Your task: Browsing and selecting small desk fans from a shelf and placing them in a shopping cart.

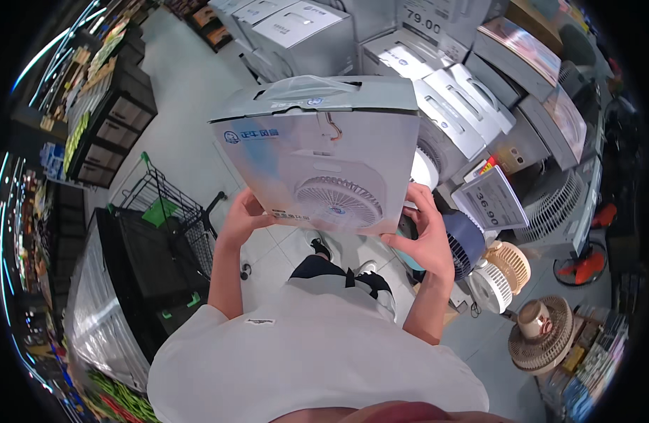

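Between my hands is a large fan box [268, 166], pale grey and pink, with a round fan pictured on its front. A translucent carry handle [307, 86] lies across its top. My left hand [241, 217] grips the lower left corner, thumb on the front and fingers round the side, partly hidden. With my right hand [424, 233] I hold the lower right corner, thumb near the bottom edge and fingers up along the side. The box is raised in front of me above the floor, its front facing me.
Stacked fan boxes [307, 32] stand beyond and to the right. A price sign [491, 199] and several small fans [490, 285] are close to my right hand; a beige fan [541, 333] sits farther right. At left are a shopping cart [171, 204] and a dark produce stand [116, 134].
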### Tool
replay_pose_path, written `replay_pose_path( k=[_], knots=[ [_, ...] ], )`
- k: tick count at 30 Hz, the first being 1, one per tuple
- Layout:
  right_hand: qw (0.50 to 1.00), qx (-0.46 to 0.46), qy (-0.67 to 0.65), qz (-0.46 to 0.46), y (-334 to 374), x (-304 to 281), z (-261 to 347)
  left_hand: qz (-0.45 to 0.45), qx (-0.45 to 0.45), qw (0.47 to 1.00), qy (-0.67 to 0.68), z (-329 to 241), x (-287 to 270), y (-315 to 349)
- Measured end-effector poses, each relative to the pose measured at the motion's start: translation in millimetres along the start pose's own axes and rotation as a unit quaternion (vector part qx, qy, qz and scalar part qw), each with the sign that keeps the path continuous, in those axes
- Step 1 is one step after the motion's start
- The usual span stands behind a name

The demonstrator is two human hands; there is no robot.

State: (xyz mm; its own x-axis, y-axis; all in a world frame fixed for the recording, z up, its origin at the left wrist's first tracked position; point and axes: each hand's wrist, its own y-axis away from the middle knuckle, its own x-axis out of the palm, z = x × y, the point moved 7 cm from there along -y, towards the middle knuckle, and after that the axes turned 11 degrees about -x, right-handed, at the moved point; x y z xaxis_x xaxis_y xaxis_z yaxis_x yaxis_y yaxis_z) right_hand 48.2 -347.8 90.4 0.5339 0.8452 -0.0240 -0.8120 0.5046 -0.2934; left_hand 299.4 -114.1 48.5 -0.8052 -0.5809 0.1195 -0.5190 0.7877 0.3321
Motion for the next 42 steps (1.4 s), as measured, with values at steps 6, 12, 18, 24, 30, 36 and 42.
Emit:
replay_pose_path(
  k=[6, 12, 18, 24, 30, 36, 42],
  knots=[
    [0.97, 0.067, -0.002, 0.236, -28.8, 131.5, -59.4, -0.103, 0.001, 0.994, 0.035, 53.8, -75.1, 119.7],
    [0.908, 0.08, -0.053, 0.408, -71.4, 283.7, -90.2, -0.258, -0.009, 0.959, 0.121, 139.4, -133.1, 207.8],
    [0.888, 0.124, -0.015, 0.442, -68.4, 460.5, -139.4, -0.57, 0.016, 0.814, 0.108, 190.7, -243.5, 292.1],
    [0.808, -0.081, 0.113, 0.572, -56.7, 605.6, -132.8, -0.721, 0.103, 0.672, -0.13, 109.2, -328.1, 407.3],
    [0.701, -0.178, 0.066, 0.687, -59.1, 707.6, -101.4, -0.564, -0.108, 0.818, -0.036, 131.2, -393.2, 418.6],
    [0.704, -0.183, -0.062, 0.683, -107.2, 763.9, -155.9, -0.616, -0.193, 0.759, -0.085, 107.0, -435.2, 381.1],
    [0.714, -0.099, -0.077, 0.689, -174.4, 813.7, -241.9, -0.684, -0.285, 0.641, -0.2, 22.8, -494.1, 327.7]
  ],
)
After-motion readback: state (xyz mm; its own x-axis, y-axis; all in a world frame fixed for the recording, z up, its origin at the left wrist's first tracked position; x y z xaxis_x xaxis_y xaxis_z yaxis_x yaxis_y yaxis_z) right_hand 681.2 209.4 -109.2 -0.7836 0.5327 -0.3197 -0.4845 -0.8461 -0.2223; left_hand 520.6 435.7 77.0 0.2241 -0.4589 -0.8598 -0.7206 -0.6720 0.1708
